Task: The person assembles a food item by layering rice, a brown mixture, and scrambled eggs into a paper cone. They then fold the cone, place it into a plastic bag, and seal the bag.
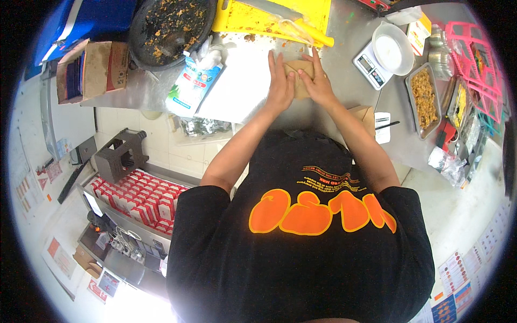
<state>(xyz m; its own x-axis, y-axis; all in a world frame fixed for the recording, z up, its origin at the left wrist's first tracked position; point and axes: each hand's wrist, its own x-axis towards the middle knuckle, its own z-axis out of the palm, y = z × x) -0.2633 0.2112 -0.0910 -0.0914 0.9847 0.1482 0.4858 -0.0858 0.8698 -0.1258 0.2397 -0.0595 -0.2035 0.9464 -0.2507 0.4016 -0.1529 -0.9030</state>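
Both my hands are around a small tan kraft-card piece [302, 91], which looks folded, over the metal counter near its front edge. My left hand [280, 86] lies along its left side, fingers stretched forward and thumb on the card. From the other side my right hand [319, 83] presses it, with the thumb bent onto its top face and the fingers pointing away from me. The palms hide the card's side edges.
A yellow cutting board [250, 21] with a knife lies beyond my hands. At left are a dark pan [171, 32] with food crumbs and a white-green packet [194, 83]. Rightward stand a kitchen scale [371, 65], a bowl [392, 48] and a tray of chopped food [424, 99].
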